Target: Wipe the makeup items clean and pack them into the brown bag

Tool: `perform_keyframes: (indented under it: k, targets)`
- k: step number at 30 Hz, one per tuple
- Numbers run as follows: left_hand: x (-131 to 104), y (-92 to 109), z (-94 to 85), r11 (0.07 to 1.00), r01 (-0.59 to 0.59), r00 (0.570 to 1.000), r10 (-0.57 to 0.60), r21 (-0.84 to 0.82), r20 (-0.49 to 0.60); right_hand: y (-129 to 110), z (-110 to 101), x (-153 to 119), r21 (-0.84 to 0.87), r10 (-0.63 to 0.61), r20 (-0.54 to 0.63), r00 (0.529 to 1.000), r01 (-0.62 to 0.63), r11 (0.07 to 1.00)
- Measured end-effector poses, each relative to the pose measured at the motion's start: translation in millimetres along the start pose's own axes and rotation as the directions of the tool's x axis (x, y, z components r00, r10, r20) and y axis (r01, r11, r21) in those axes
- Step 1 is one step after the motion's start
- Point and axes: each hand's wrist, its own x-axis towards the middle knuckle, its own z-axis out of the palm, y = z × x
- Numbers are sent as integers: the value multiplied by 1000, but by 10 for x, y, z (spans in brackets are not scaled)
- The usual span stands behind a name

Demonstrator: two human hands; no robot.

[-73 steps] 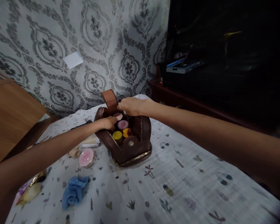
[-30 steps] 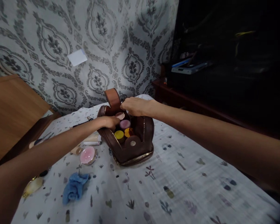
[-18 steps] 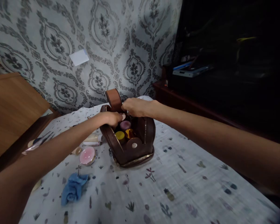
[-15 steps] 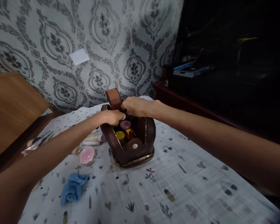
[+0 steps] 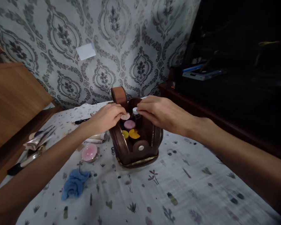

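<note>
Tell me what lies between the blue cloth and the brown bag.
Head view: only bare printed sheet between blue cloth and brown bag.

The left hand [image 5: 106, 117] covers the near-left rim of the open brown leather bag [image 5: 137, 147], and its fingertips hide part of a pale round lid [image 5: 125, 117] there. The right hand [image 5: 158, 114] blocks the bag's far-right rim; whether its fingers pinch the small white-capped bottle [image 5: 135, 111] or only touch it cannot be told. The jars [image 5: 129, 125] inside show only their tops. Both forearms run out of the frame at the bottom corners. The right side of the room is too dark to read beyond a pale flat object on a shelf [image 5: 201, 75]. Tools at the left edge [image 5: 36, 142] are blurred and cannot be identified.
</note>
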Motion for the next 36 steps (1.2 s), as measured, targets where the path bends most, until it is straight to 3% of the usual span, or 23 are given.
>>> perform_keyframes:
  k: [4,7,11,16,19,21,23,26,28,31,36]
  targets:
    - [-353,121,13,995,-27,978,5,-100,-208,-160,-29,-320,92,-57,-77,995,64,994]
    - [-488,163,67,984,-59,970,17,-167,-244,-277,-17,-499,151,-111,-106,988,126,980]
    - [-510,159,124,972,-61,972,5,-228,-236,-438,32,-645,209,-89,-137,987,117,971]
    - [-414,141,74,974,-39,991,9,-223,-136,-585,121,-757,239,-53,-129,990,83,968]
    - [-235,152,-30,986,-70,991,86,-151,106,-635,171,-832,267,8,-130,991,27,963]
    - [-67,170,-104,990,-95,937,124,-103,327,-661,197,-888,293,59,-119,991,-22,956]
    - [108,186,-157,990,-125,852,143,-69,503,-684,217,-943,315,98,-107,989,-59,947]
    - [325,186,-174,983,-142,715,183,-116,675,-711,239,-1010,339,126,-89,988,-89,937]
    - [422,177,-152,977,-110,659,211,-185,722,-721,252,-1041,348,137,-79,987,-102,932]
    - [509,188,-96,970,-50,634,215,-238,743,-724,272,-1064,355,141,-70,988,-107,929]
    - [564,285,-13,989,-54,541,144,-137,828,-717,297,-1066,360,136,-114,984,-87,929]
